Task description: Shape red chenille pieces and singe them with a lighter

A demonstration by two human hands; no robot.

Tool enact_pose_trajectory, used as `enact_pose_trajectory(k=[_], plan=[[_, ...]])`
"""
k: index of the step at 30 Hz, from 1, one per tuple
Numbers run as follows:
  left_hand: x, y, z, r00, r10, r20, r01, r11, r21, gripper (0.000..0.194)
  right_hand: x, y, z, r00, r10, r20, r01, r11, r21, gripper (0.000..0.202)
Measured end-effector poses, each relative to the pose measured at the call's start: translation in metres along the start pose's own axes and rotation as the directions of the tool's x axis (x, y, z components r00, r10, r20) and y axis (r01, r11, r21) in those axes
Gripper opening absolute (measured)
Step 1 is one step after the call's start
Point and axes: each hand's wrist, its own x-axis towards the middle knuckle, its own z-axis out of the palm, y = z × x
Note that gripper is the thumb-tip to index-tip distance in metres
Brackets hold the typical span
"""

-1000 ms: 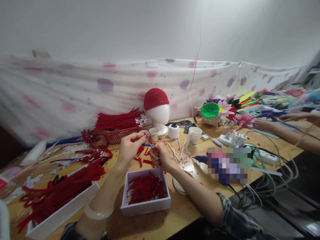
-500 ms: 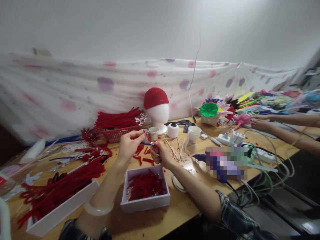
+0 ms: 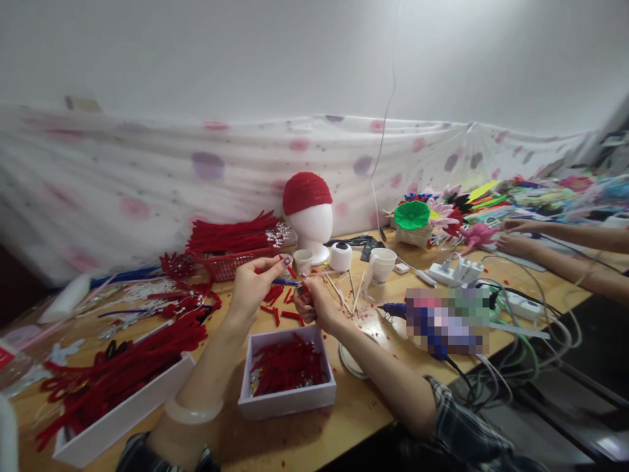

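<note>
My left hand (image 3: 253,288) is raised above the table, thumb and fingertips pinching a short red pipe cleaner piece (image 3: 291,270). Close beside it, my right hand (image 3: 318,303) is closed around a small dark lighter (image 3: 300,289), mostly hidden by the fingers, with the thumb on top. Below both hands stands a white box (image 3: 287,408) holding many short red pieces and some silvery bits. Loose red pipe cleaner pieces (image 3: 293,317) lie on the table just behind this box.
Left is a long white box (image 3: 122,413) of red pipe cleaner stems. Behind stand a red basket (image 3: 230,265), a foam head (image 3: 314,226) with red covering, and cups (image 3: 382,263). Right are a glue gun (image 3: 393,309), power strips (image 3: 521,305), cables, and another person's hands (image 3: 515,237).
A bright spot by my right thumb has gone. My hands stay almost in place. The other person's hands have shifted slightly right, away from the pink flower.
</note>
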Motion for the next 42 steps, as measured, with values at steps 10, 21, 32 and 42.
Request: enact_pose_trajectory(k=[10, 21, 32, 42], plan=[[-0.003, 0.018, -0.030, 0.754, -0.296, 0.587, -0.025, 0.879, 0.476, 0.014, 0.007, -0.006, -0.018, 0.983, -0.030, -0.179, 0.063, 0.982, 0.179, 0.052], [0.003, -0.004, -0.004, 0.946, -0.216, 0.241, 0.252, 0.959, -0.131, 0.009, -0.005, -0.001, 0.002, 0.932, -0.317, -0.175, 0.301, 0.947, -0.116, 0.055], [-0.003, -0.020, 0.009, 0.950, -0.124, 0.288, 0.167, 0.977, -0.129, 0.025, -0.009, 0.003, 0.005, 0.915, -0.395, -0.082, 0.362, 0.893, -0.269, 0.034], [0.002, -0.018, 0.003, 0.977, 0.013, 0.213, -0.009, 1.000, -0.019, 0.036, -0.006, 0.006, 0.001, 0.900, -0.424, -0.100, 0.367, 0.861, -0.352, 0.027]])
